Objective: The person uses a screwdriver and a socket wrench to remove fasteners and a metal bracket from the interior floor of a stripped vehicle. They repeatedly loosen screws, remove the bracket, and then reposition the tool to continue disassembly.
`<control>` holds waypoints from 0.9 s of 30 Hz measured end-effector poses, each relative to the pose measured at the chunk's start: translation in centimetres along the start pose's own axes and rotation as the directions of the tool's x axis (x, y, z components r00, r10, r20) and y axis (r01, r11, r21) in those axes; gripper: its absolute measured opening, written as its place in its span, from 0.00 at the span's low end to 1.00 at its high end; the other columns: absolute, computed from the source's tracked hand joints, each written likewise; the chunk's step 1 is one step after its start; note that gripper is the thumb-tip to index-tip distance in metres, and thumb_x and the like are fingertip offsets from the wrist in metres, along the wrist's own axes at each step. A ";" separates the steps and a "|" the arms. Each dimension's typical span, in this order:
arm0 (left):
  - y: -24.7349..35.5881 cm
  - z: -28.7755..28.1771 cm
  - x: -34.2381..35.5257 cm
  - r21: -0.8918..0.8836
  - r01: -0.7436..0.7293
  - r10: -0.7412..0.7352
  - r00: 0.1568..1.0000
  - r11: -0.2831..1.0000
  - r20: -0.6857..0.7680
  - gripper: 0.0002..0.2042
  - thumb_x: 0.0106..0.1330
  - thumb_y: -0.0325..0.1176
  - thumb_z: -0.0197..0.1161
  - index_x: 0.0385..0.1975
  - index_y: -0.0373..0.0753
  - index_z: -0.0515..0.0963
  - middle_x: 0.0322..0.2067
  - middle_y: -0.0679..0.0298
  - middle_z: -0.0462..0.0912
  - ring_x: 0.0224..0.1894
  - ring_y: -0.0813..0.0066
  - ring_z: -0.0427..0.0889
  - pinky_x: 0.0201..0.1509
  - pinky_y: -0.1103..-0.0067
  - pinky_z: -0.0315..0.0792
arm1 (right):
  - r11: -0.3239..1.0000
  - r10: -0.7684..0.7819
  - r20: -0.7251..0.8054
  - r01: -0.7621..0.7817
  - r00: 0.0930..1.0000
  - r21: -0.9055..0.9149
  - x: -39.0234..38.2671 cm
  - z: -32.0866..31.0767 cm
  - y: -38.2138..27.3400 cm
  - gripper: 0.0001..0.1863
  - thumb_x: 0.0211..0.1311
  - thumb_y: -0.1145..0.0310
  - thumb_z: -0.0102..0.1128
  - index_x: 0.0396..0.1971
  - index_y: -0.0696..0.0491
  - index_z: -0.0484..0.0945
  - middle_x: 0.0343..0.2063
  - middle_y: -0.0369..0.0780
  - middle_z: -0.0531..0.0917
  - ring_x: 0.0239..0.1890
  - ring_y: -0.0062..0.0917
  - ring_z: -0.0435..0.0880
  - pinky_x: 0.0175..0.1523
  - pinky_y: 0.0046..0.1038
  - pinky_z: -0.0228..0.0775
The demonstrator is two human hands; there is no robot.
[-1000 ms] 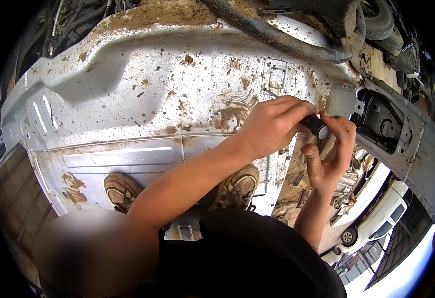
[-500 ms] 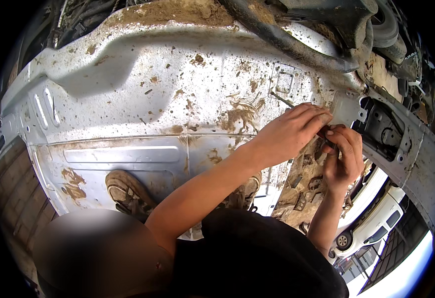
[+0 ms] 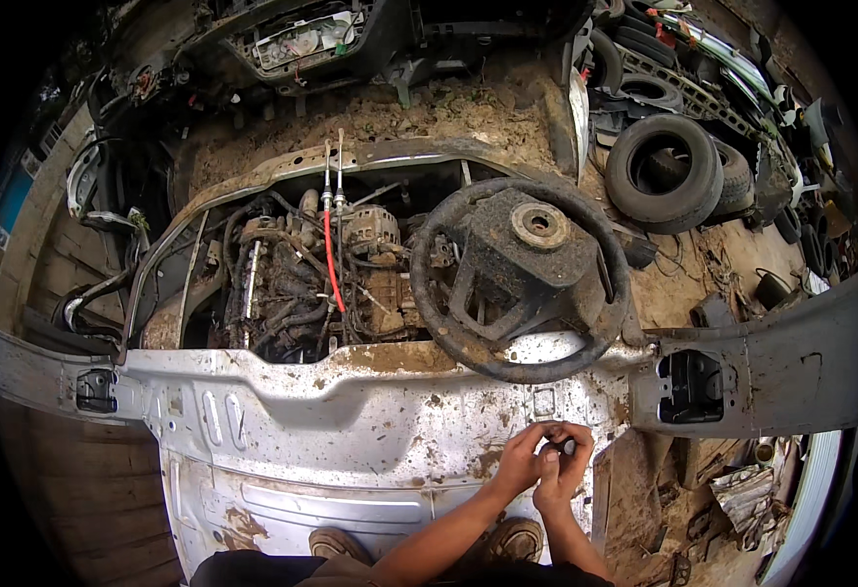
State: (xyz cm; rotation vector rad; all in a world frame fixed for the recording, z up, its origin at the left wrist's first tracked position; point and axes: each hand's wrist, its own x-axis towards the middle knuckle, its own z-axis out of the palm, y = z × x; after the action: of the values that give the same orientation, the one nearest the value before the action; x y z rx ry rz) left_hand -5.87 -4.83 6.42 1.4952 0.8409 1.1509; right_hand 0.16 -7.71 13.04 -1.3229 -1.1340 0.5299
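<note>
In front of the steering wheel (image 3: 524, 377), my two hands meet low over the muddy silver floor pan (image 3: 341, 430). The fingers of my right hand (image 3: 568, 474) are curled around a small dark piece (image 3: 567, 447), whose kind cannot be made out. My left hand (image 3: 520, 462) is closed too, its fingertips meeting the right hand's at the piece. What else the left hand may hold is hidden behind its fingers. My shoes (image 3: 517, 538) stand on the pan below.
Beyond the pan lies a dirty engine (image 3: 287, 274) with a red-sleeved cable (image 3: 332, 256) across it. Old tyres (image 3: 664, 174) are piled at the far right. Openings break the sill (image 3: 771, 362) at the right, and scrap parts (image 3: 742, 504) lie below it.
My view has lifted and drawn back, so the engine, steering wheel and tyres now show. The thin rod that stuck out from my left hand is no longer visible. The hands remain together.
</note>
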 end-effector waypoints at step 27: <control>-8.7 -0.3 -0.3 0.307 0.198 -0.276 0.931 0.931 0.237 0.10 0.55 0.35 0.62 0.32 0.36 0.81 0.29 0.58 0.84 0.33 0.71 0.81 0.37 0.73 0.76 | 0.980 -0.123 0.820 -0.063 0.558 0.190 6.5 -2.1 1.8 0.10 0.59 0.69 0.58 0.20 0.58 0.78 0.14 0.41 0.77 0.16 0.26 0.75 0.25 0.29 0.66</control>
State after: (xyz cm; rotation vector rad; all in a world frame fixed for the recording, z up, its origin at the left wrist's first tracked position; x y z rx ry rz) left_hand -5.72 -2.99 -2.10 1.6805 0.9873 0.6413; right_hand 5.12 -2.77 13.86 -0.8371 -1.8142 1.3081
